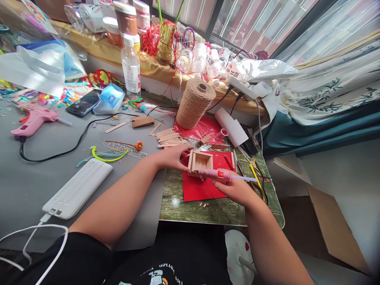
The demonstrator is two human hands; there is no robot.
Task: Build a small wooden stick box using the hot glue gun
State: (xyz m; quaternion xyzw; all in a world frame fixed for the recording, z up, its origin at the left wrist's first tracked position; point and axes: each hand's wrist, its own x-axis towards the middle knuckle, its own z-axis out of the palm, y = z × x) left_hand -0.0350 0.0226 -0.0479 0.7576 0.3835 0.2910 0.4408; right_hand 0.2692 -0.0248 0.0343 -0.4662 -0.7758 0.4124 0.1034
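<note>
A small open box of wooden craft sticks (202, 161) sits over a red sheet (192, 192). My left hand (172, 157) steadies it, thumb and fingers closed on its left side. In my right hand (234, 190) is a pink hot glue gun (215, 174), its nozzle pointing left at the box's near edge. A clear glue stick (245, 178) sticks out of the back of the gun. Part of the gun's handle is hidden by my fingers. Loose craft sticks (170, 137) lie just beyond my left hand.
Behind the box stands a big twine spool (195, 103). Pliers (259, 186) and other tools lie at right. On the grey mat are a second pink glue gun (34, 118), its black cable, a white power bank (77, 189) and a phone (84, 102). A plastic bottle (131, 71) stands farther back.
</note>
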